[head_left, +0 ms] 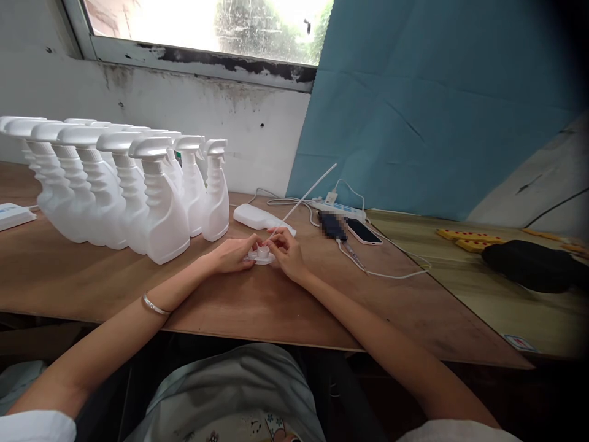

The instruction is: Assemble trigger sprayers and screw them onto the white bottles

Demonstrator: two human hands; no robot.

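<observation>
A white spray head (260, 255) lies on the brown wooden table (239, 301) between my two hands. My left hand (230, 253) is closed on its left side. My right hand (288, 248) pinches the lower end of a thin white dip tube (306, 194), which slants up and to the right from the spray head. Just behind my hands a white bottle (257, 218) without a head lies on its side.
Several white spray bottles (151, 196) with heads on stand in rows at the left. A power strip (338, 209), two phones (363, 231) and white cables lie behind right. Yellow pieces (464, 239) and a black object (529, 264) sit on the lighter table at right.
</observation>
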